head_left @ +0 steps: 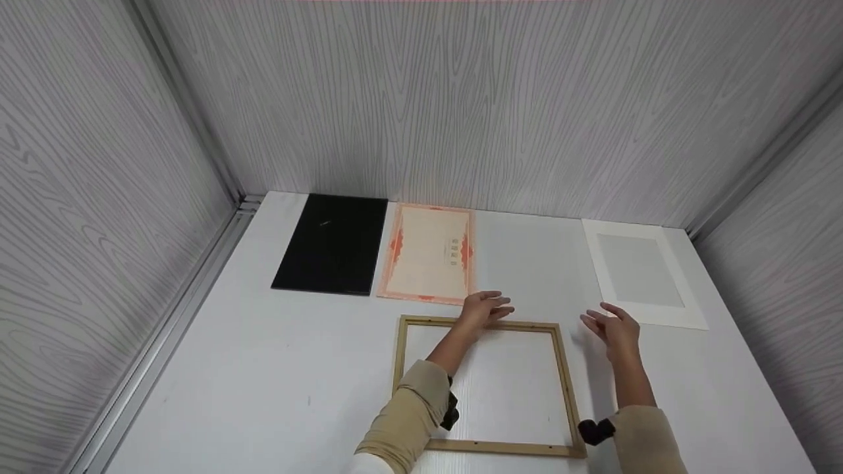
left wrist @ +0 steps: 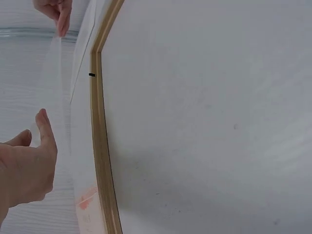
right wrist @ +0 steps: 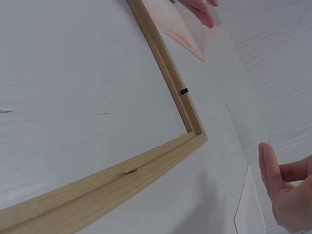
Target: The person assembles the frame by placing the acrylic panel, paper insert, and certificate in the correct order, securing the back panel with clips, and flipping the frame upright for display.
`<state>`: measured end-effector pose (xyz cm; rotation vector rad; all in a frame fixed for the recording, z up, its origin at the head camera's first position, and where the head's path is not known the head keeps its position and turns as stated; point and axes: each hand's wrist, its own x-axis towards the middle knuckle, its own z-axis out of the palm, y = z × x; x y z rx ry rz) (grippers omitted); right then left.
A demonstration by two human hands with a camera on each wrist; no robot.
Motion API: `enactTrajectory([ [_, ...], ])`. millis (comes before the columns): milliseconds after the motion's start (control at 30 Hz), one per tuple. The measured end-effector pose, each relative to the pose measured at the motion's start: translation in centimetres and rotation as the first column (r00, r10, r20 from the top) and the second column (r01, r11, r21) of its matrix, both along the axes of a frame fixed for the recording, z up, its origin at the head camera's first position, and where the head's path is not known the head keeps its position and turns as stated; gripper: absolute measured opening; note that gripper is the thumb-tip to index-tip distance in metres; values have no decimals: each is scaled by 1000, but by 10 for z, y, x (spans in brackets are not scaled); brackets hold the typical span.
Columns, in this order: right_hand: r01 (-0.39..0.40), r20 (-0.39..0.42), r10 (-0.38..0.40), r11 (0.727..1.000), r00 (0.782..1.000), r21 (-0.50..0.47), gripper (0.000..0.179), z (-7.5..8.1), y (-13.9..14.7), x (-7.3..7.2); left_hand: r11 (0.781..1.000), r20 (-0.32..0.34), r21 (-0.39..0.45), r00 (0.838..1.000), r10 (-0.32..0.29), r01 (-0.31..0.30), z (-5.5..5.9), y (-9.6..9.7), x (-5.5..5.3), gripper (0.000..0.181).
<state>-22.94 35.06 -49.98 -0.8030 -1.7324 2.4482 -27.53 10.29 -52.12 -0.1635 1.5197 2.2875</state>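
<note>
Between my two hands a clear see-through sheet point(left wrist: 51, 83) is held up, its edges faint in every view. My left hand point(head_left: 486, 309) pinches one side of it above the far rail of a wooden picture frame point(head_left: 566, 388). The sheet's other side is pinched between thumb and fingers of my right hand point(right wrist: 292, 195), just beyond the frame's far right corner. Flat on the table lies the frame, with the white tabletop showing through its opening. Small dark tabs point(right wrist: 184, 91) sit on its rails. The sheet's exact outline is hard to make out.
Along the back wall lie a black backing board point(head_left: 332, 243), an orange-bordered certificate point(head_left: 425, 253) and a white mat point(head_left: 691, 309) with a rectangular window. Grey wood-grain panels point(head_left: 421, 99) enclose the white table point(head_left: 250, 368) at the back and both sides.
</note>
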Motion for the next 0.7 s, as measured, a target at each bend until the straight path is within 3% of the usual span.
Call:
enactTrajectory([
  [100, -11, -17, 11, 1000, 1000, -2, 50, 4, 0, 8, 996, 53, 78, 998, -44, 40, 14, -8, 8, 34],
  [167, -20, -26, 20, 1000, 999, 1, 48, 6, 1, 13, 993, 62, 93, 995, -77, 71, 17, -12, 10, 35],
  [433, -80, -49, 79, 997, 996, -21, 31, 6, 5, 39, 985, 34, 75, 987, -159, 156, -3, -22, 7, 40],
  [700, -154, -76, 151, 987, 986, -39, 24, 0, 8, 61, 977, -12, 36, 978, -210, 210, -8, -31, 27, 47],
])
